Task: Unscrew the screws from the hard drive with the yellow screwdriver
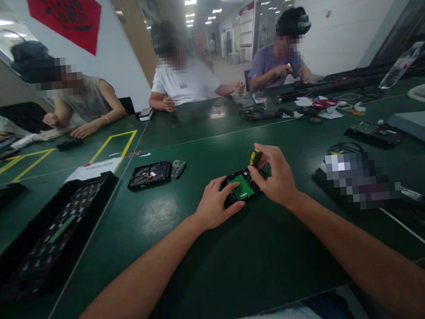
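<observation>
In front of me on the green table lies a hard drive [242, 189] with its green circuit board facing up. My left hand [218, 202] grips its left side, thumb along the near edge and a finger resting on the board. Between the thumb and fingers of my right hand [276, 176] is a short screwdriver [256, 157] with a yellow and black handle. It stands nearly upright over the drive's right part; its tip is hidden. Left of my hands sits another black hard drive [150, 175], with a loose circuit board [178, 168] beside it.
A long black tray [51, 233] with many small parts stands on the left. To the right are another drive [373, 134], a grey box [420, 126] and cables. Several people sit across the table. A plastic bottle [401, 66] leans at the far right.
</observation>
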A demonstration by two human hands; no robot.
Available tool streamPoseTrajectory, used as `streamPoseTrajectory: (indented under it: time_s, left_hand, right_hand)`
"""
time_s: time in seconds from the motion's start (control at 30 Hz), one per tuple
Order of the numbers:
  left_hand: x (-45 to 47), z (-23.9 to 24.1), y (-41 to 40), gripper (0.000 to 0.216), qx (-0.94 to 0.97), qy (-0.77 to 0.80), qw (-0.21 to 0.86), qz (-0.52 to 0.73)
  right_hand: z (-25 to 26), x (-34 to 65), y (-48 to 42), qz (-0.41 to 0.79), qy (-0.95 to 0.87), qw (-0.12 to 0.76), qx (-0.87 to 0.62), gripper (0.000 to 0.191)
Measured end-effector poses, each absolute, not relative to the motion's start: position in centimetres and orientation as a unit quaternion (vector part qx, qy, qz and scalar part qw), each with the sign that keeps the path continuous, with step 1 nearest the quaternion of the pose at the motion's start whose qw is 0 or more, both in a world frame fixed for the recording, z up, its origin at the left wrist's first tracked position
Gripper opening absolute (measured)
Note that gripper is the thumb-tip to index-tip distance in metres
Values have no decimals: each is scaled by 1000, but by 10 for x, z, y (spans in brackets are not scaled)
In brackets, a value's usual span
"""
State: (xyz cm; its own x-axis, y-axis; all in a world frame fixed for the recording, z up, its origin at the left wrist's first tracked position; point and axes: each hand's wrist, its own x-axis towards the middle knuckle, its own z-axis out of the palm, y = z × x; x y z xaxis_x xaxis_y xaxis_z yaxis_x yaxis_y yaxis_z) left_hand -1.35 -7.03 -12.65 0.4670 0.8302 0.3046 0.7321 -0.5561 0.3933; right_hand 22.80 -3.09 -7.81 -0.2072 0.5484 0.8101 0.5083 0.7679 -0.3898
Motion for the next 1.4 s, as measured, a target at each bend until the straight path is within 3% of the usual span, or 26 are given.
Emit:
streamPoseTrajectory:
  time_s: [1.4]
  left_hand:
    - [-14,-126,-71,66,853,455,96,235]
  right_hand:
    - [-79,228,-31,7,-772,535,-343,63]
